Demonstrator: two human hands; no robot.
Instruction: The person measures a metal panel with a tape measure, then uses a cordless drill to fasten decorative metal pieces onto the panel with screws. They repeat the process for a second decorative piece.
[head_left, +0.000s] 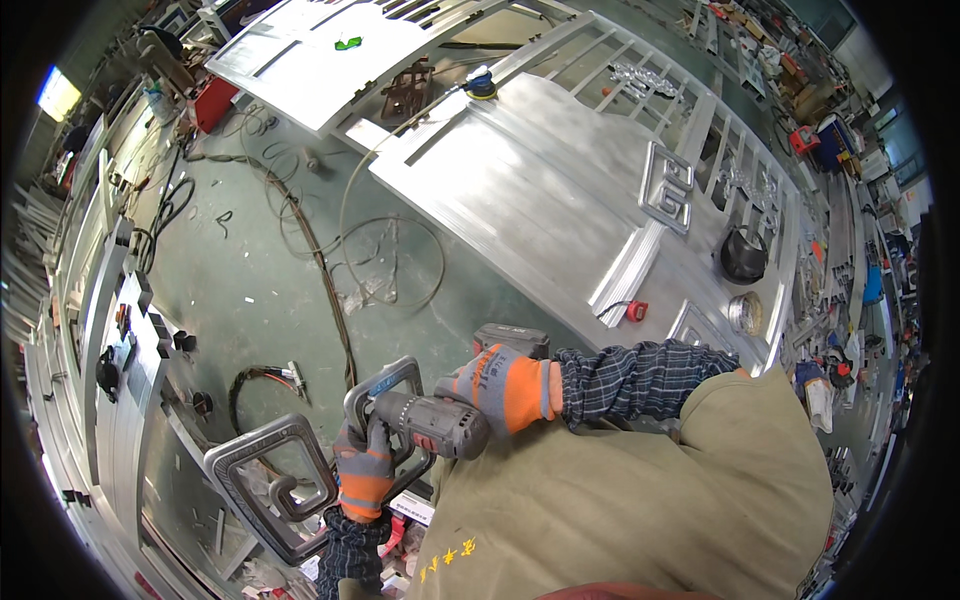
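Observation:
My right hand (502, 386), in an orange and grey work glove, grips the handle of a cordless drill (442, 426), its battery pack towards the top. The drill's chuck points left, against a grey metal scrollwork piece (274, 442) with squared spiral ends. My left hand (365, 465), gloved alike, holds this piece at its middle, just below the chuck. The bit is hidden behind the fingers and frame. A similar scroll ornament (667, 187) lies on the large silver metal gate panel (540, 195).
On the panel are an orbital sander (480, 84), a black bowl-shaped item (742, 255), a tape roll (745, 313) and a red tape measure (637, 311). Hoses and cables (322, 262) snake over the green floor. Metal profiles (120, 450) stand at the left.

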